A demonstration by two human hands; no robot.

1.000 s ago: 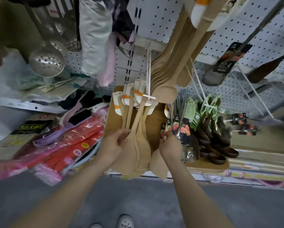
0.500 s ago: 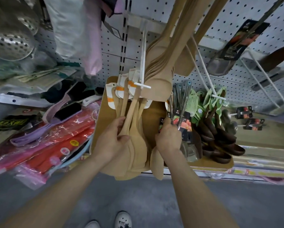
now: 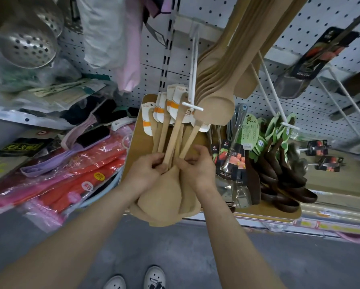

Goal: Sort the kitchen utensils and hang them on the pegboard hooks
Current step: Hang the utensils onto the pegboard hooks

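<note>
Both hands, left hand [image 3: 142, 174] and right hand [image 3: 199, 168], are curled round the handles of the wooden spatulas [image 3: 170, 142] hanging off a white hook [image 3: 192, 80] on the pegboard [image 3: 227, 15], dead center of frame.

Wall: white pegboard [image 3: 212, 11] with rows of dark holes, filling the upper half of the view
Upright: a metal slotted upright [image 3: 167, 57] runs down the pegboard left of centre
Bar: a pale bar [image 3: 208, 28] crosses the pegboard near the top, right of the upright
Left shelf: grey metal left shelf [image 3: 18, 119] edge juts from the wall, packaged goods [image 3: 70, 178] heaped above and below it
Right shelf: beige right shelf [image 3: 337, 180] low on the right, a yellow label strip [image 3: 331, 227] along its front edge
Floor: plain grey floor [image 3: 175, 257], matt and faintly mottled, below the shelves
Light: soft, even and cool; shadows faint
</note>
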